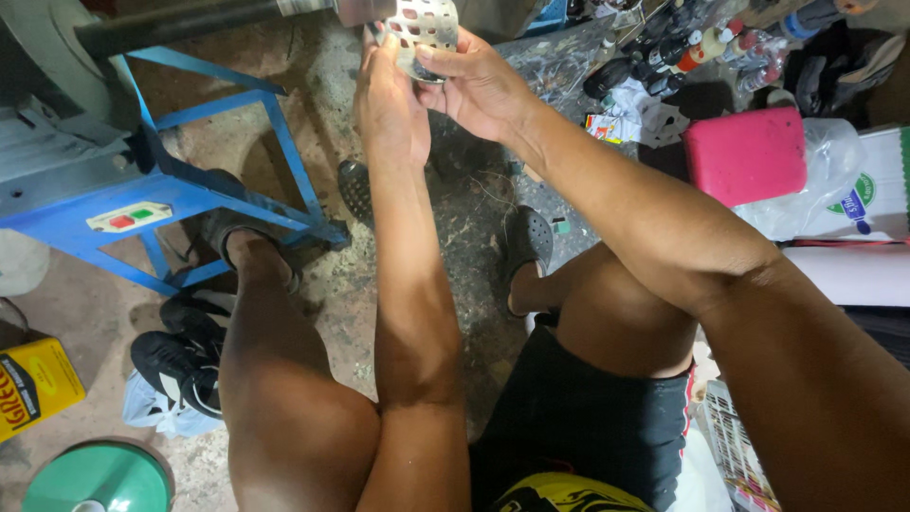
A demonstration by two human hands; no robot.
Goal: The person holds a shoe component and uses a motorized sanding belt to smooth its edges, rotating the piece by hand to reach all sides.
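A rough, stained concrete floor (322,284) fills the scene, crowded on most sides. Near the top edge, a round metal disc (424,28) pierced with holes sits at the end of a dark shaft (180,24) that runs in from the left. Both hands meet on this disc. The left hand (391,104) rises just below it, fingers close together and pressed against its lower left rim. The right hand (474,85) comes in from the right, thumb and fingers curled around the disc's lower right edge, clamped on it.

Left of the disc stands a blue metal frame (209,180) carrying a small switch box (130,217) with a red and a green button; its legs hem in the floor on that side. Right of the disc lie a cluster of small bottles (682,47), a pink box (746,154) and a clear plastic bag (834,161), leaving little free room there. Below the disc, bare floor shows between the person's knees, where a sandalled foot (527,246) rests. Far below and left of the disc sit black shoes (180,365), a yellow tin (33,384) and a green lid (100,479).
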